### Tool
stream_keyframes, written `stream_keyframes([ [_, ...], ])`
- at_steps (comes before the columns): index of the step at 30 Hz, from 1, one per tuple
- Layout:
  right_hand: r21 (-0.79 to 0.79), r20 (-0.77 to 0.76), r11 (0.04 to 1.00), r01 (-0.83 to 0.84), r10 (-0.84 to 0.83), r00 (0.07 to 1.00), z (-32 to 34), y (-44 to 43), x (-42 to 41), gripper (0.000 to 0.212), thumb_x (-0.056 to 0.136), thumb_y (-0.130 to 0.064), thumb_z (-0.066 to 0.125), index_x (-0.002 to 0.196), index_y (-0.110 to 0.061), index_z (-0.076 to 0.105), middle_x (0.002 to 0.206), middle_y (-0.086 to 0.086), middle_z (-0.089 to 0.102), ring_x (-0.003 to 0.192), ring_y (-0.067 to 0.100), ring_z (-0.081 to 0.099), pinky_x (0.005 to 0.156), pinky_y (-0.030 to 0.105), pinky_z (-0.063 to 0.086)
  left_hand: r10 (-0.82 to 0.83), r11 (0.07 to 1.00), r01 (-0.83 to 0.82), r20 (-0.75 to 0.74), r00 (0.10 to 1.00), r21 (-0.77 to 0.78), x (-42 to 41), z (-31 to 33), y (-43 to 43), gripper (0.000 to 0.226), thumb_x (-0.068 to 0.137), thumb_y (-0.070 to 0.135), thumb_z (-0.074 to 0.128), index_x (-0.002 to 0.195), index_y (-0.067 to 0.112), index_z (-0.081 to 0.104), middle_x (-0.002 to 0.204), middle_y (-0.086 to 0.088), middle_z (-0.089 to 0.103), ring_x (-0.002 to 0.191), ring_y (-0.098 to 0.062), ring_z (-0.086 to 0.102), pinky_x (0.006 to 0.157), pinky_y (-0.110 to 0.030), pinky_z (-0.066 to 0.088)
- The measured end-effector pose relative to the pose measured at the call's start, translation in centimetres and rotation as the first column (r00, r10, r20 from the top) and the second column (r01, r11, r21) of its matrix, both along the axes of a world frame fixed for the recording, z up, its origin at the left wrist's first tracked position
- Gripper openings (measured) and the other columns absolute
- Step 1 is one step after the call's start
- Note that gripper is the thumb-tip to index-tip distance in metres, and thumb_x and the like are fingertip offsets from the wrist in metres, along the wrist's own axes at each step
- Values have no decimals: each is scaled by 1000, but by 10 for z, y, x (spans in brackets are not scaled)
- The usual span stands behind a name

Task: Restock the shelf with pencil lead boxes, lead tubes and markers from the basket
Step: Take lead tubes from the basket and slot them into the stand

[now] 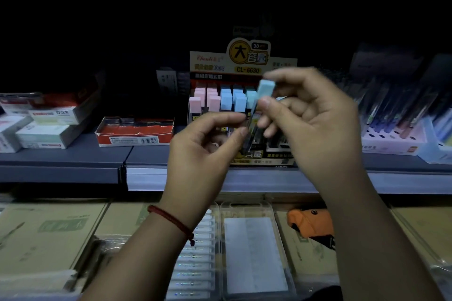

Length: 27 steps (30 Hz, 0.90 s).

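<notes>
A lead tube with a light-blue cap (263, 91) is held upright in front of the shelf. My right hand (315, 115) pinches it near the cap between thumb and fingers. My left hand (208, 139) pinches its lower, clear part from the left. Behind the hands stands the yellow and black display box (244, 66) marked CL-6630, with rows of pink-capped (204, 99) and blue-capped (234, 99) tubes standing in it. The basket is not in view.
On the grey shelf (73, 156), a red open box (134, 132) and stacked white lead boxes (46, 124) sit at left; a pink pen rack (393, 139) stands at right. Below lie cardboard boxes (46, 232), clear trays (254, 252) and an orange object (310, 222).
</notes>
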State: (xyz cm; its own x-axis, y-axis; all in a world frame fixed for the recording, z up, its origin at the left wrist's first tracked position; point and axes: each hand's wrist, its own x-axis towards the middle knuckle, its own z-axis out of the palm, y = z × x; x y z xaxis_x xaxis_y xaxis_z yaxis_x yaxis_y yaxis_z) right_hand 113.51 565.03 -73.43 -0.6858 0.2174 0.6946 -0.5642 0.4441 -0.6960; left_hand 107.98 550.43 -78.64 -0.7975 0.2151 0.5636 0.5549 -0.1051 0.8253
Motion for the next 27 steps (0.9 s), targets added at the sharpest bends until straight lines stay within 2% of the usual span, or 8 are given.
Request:
stream_keyframes([
  [1, -11, -34, 1000, 17, -18, 999, 1, 2, -1, 25, 95, 2, 64, 117, -10, 63, 91, 12, 67, 68, 21, 69, 62, 30, 59, 56, 994, -58, -32, 998, -88, -3, -5, 0, 21, 88, 15, 75, 109, 21, 74, 92, 5, 69, 69, -18, 62, 68, -36, 58],
  [3, -1, -78, 999, 53, -53, 996, 1, 8, -2, 26, 97, 3, 61, 120, -7, 62, 91, 12, 66, 72, 22, 70, 67, 34, 60, 125, 954, -157, -139, 982, -253, -5, -15, -1, 23, 88, 16, 75, 109, 26, 73, 94, 13, 64, 65, -16, 58, 64, -21, 52],
  [5, 31, -74, 996, 88, -85, 994, -1, 13, -2, 25, 98, 2, 59, 121, -9, 64, 85, 5, 67, 73, 23, 71, 70, 38, 60, 142, 924, -211, -226, 964, -319, -5, -22, -2, 24, 88, 12, 75, 109, 24, 74, 94, 14, 63, 66, -16, 57, 63, -11, 46],
  [8, 81, -5, 991, 102, -102, 995, -5, 14, -3, 27, 99, -2, 60, 121, -16, 67, 79, 4, 69, 73, 22, 70, 72, 37, 60, 136, 913, -231, -284, 949, -336, -4, -26, -4, 22, 88, 7, 73, 106, 20, 74, 90, 8, 63, 68, -16, 56, 64, -10, 43],
  [13, 98, 31, 990, 98, -101, 994, -7, 12, -3, 26, 99, -6, 61, 120, -19, 69, 76, 5, 69, 64, 19, 66, 62, 27, 55, 112, 920, -207, -284, 952, -333, -2, -28, -6, 25, 89, 4, 71, 108, 20, 73, 91, 8, 61, 72, -17, 57, 66, -14, 47],
  [18, 39, 18, 998, 39, -39, 999, -6, 11, -3, 24, 97, 0, 62, 116, -11, 70, 78, 6, 71, 70, 21, 72, 72, 33, 60, 102, 923, -196, -280, 954, -331, -1, -29, -7, 31, 89, 1, 70, 113, 20, 72, 94, 8, 60, 72, -16, 57, 68, -19, 49],
  [27, 60, -70, 991, 123, -119, 990, -13, 10, -9, 25, 99, -1, 59, 122, -7, 66, 80, 5, 70, 71, 19, 72, 72, 34, 60, 101, 925, -192, -275, 956, -328, -1, -30, -7, 33, 89, 0, 69, 115, 21, 72, 96, 9, 60, 71, -15, 58, 70, -11, 44],
])
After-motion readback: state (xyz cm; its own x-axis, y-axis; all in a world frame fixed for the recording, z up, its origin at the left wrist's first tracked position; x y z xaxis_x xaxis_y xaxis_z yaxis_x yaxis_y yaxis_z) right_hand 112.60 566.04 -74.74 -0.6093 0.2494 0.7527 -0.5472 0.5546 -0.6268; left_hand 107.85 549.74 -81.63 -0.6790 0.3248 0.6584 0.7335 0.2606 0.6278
